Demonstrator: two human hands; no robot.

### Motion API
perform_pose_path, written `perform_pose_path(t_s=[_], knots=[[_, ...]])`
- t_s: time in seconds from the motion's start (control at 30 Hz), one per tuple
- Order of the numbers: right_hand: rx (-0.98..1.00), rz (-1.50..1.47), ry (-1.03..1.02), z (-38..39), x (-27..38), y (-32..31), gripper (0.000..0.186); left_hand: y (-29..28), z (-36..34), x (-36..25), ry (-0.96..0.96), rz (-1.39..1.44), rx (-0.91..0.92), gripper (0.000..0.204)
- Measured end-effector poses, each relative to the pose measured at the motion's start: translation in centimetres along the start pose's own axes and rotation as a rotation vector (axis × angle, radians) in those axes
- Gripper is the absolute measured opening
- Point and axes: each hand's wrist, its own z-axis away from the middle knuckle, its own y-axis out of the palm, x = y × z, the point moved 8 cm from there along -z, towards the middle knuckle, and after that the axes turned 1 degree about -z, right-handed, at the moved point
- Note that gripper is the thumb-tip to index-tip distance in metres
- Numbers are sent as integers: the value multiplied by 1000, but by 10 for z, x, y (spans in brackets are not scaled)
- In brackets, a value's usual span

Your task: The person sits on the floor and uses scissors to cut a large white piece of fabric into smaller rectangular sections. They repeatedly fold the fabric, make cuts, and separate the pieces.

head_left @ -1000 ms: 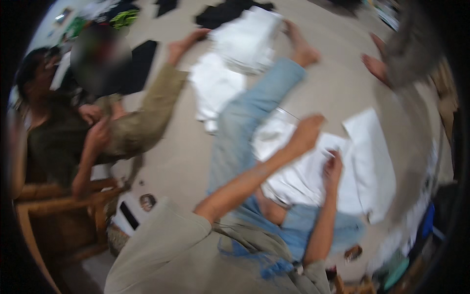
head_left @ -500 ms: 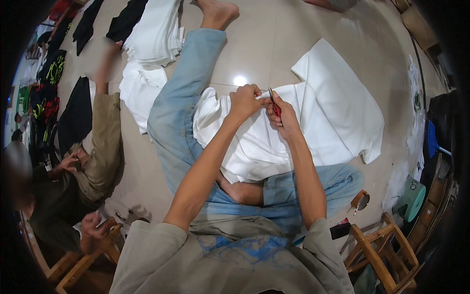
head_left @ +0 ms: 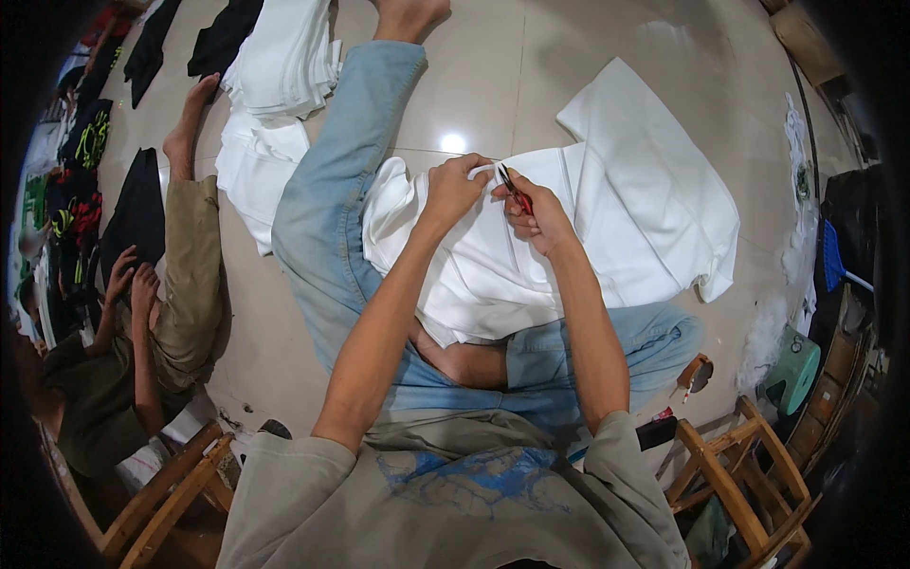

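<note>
A large piece of white cloth (head_left: 654, 209) lies over my lap and spreads across the floor to the right. My left hand (head_left: 457, 190) is closed, pinching a narrow raised edge of this cloth near its far side. In my right hand (head_left: 538, 216) is a small pair of thread snips (head_left: 515, 192) with red handles and dark blades. The tips of the blades touch or nearly touch the pinched edge, close to the left fingertips. Whether the blades are apart is too small to tell.
Stacked white cloths (head_left: 280, 66) lie beyond my outstretched leg, near dark cloth pieces (head_left: 133, 213). At the left sits another person, both hands (head_left: 133, 280) by a bent leg. Wooden stools (head_left: 730, 484), a green plastic stool (head_left: 794, 370) and a blue dustpan (head_left: 834, 258) stand right.
My hands have drawn slightly apart, showing the pinched cloth edge, and the snips now point at it. The other person's hands have come together near the dark cloth.
</note>
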Motion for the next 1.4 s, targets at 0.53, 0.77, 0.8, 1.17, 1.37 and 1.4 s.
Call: perform_pose_path(t_s=[0.53, 0.77, 0.8, 1.17, 1.37, 1.4], knots=[[81, -14, 4, -8, 3, 4, 44, 2, -1, 3, 35, 8, -14, 28], [81, -15, 35, -13, 3, 4, 43, 3, -3, 12, 23, 21, 3, 26], [67, -12, 36, -13, 3, 3, 42, 3, -2, 10, -2, 16, 22, 26], [43, -27, 8, -13, 1, 1, 40, 3, 1, 5, 78, -1, 61, 30], [-114, -129, -363, 36, 23, -40, 46, -3, 5, -7, 68, -115, -23, 33], [-179, -46, -398, 53, 33, -45, 44, 0, 2, -17, 90, -200, -36, 35]])
